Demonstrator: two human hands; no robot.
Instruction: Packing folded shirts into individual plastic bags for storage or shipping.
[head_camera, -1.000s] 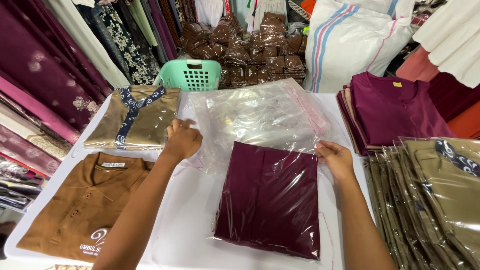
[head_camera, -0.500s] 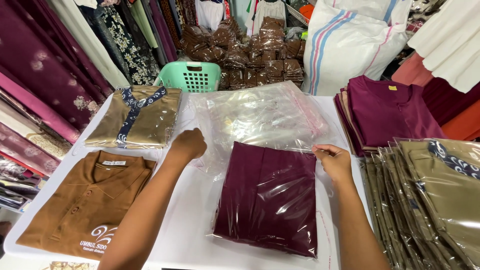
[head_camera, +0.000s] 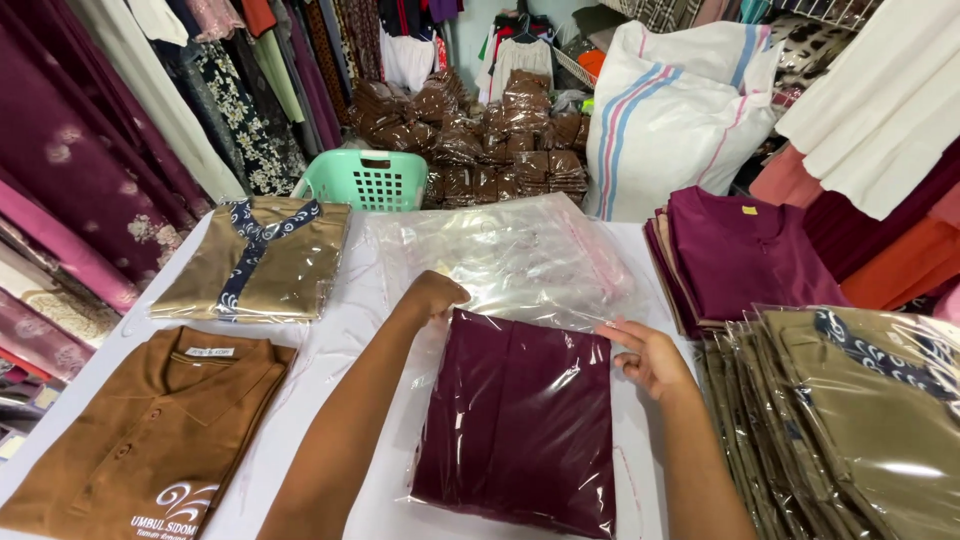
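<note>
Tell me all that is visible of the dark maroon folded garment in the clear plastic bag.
The maroon garment is folded into a flat rectangle and lies on the white table, inside a glossy, wrinkled clear plastic bag whose empty upper part stretches beyond it. The cloth looks smooth, with lengthwise folds. The left hand rests closed at its top left corner; the right hand touches its top right edge. Its lower edge nears the frame's bottom.

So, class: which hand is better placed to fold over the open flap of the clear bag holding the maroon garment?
Probably the right hand: its fingers rest open on the clear bag at the flap's corner. The left hand is fisted at the other top corner, pressing down.
</note>
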